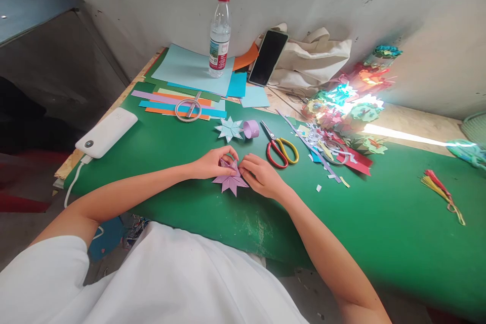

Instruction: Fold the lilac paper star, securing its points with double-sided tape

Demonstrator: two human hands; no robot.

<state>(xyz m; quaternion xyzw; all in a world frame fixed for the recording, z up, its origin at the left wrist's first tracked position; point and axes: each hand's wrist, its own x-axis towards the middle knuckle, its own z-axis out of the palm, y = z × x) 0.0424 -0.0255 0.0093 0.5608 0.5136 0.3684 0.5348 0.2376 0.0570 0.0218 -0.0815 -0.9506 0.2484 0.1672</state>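
A purple folded-paper star (231,183) with several points is held low over the green table, between my two hands. My left hand (216,163) is closed on its upper left part, thumb across the paper. The fingertips of my right hand (260,174) pinch at the star's right edge; what exactly lies between them is hidden. Just beyond my hands lie a light-blue paper star (229,129) and a purple paper ring (251,129). Scissors (281,148) with one red and one yellow handle rest to their right.
Paper strips (167,104) lie under a tape roll (188,110). A water bottle (219,35) stands on paper sheets (182,68). A phone (269,58) leans on a cloth bag (317,58). Paper scraps (326,144), paper flowers (360,106), a tassel (436,187) and a power bank (107,132) lie around.
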